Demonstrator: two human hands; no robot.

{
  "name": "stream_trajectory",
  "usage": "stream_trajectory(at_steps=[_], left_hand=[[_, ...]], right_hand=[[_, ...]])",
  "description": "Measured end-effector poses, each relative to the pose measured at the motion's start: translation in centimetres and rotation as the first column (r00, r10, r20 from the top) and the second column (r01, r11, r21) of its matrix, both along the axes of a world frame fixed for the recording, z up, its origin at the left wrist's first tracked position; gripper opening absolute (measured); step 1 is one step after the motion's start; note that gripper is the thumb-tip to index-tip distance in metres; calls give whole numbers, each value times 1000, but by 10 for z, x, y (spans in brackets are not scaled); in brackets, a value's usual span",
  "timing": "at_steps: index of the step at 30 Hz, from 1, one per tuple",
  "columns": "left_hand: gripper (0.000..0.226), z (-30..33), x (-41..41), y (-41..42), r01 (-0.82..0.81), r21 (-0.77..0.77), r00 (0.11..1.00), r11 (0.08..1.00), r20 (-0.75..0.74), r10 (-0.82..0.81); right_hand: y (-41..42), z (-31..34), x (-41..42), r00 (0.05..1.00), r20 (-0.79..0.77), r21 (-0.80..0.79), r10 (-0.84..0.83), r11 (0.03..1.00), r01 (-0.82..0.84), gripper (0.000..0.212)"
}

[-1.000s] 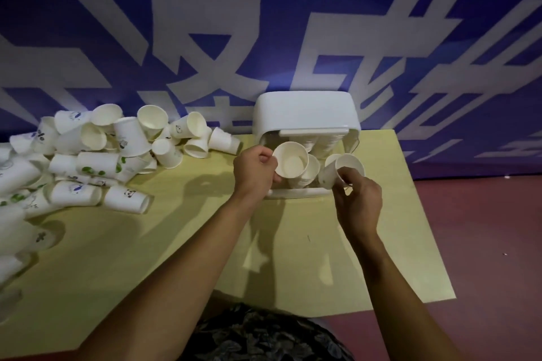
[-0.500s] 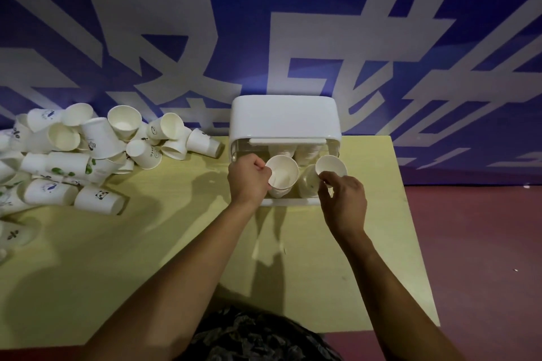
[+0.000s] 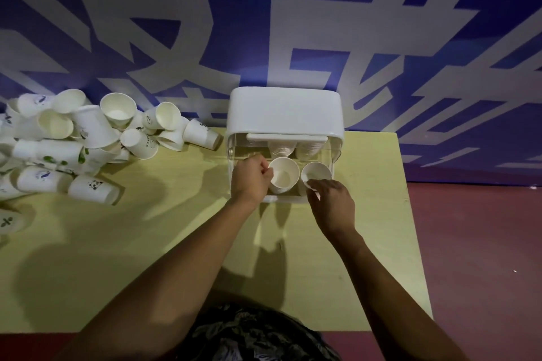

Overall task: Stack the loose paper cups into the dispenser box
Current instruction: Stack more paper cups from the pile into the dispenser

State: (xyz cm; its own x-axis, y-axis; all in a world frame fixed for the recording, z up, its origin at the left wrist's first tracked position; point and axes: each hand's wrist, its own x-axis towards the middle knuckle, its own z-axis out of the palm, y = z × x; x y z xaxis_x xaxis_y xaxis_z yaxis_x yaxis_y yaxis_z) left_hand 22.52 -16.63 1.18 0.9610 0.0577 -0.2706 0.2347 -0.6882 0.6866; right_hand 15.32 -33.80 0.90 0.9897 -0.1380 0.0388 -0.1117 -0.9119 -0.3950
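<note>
Head view: white dispenser box (image 3: 286, 110) sits at the back edge of the yellow counter (image 3: 146, 243), against a blue wall banner (image 3: 264, 23) with big white characters. Box front is open; lid top is opaque white, lower walls look clear. Two stacks of nested cups (image 3: 294, 149) stand inside at the rear, rims ribbed, just under the lid edge.

Left hand (image 3: 252, 177) is at the box opening, fingers curled and gripping a white paper cup (image 3: 283, 174) by its left side. Cup mouth faces up toward the camera, cup is inside the front of the box, in front of the left rear stack. Right hand (image 3: 331, 202) pinches the near rim of a second paper cup (image 3: 316, 173) with thumb and fingertips; that cup is tilted, mouth toward the camera, just beside the first cup on its right, also in the box front. The two held cups are nearly touching; can't tell if they make contact.

Pile of loose paper cups (image 3: 73, 141) covers the left back part of the counter, well apart from the box, most lying on their sides, some with panda or green leaf prints. Dark red floor (image 3: 484, 243) to the right of the counter. Dark patterned clothing (image 3: 255, 337) at the bottom edge.
</note>
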Motion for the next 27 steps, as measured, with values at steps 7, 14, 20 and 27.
stream_trajectory(at_steps=[7, 14, 20, 27], left_hand=[[6, -5, -25, 83, -4, 147, 998, 989, 70, -7], [24, -25, -44, 230, -256, 283, 966, 924, 60, 250], [29, -33, -33, 322, -358, 425, 929, 831, 76, 361], [51, -53, 1, 370, -342, 432, 914, 834, -52, 402]], right_hand=[[58, 19, 3, 975, 156, 192, 155, 964, -184, 11], [151, 7, 28, 925, 53, 248, 377, 892, -377, 17], [213, -9, 65, 914, -88, 170, 395, 910, -377, 28], [259, -26, 122, 935, -207, 111, 287, 957, -269, 39]])
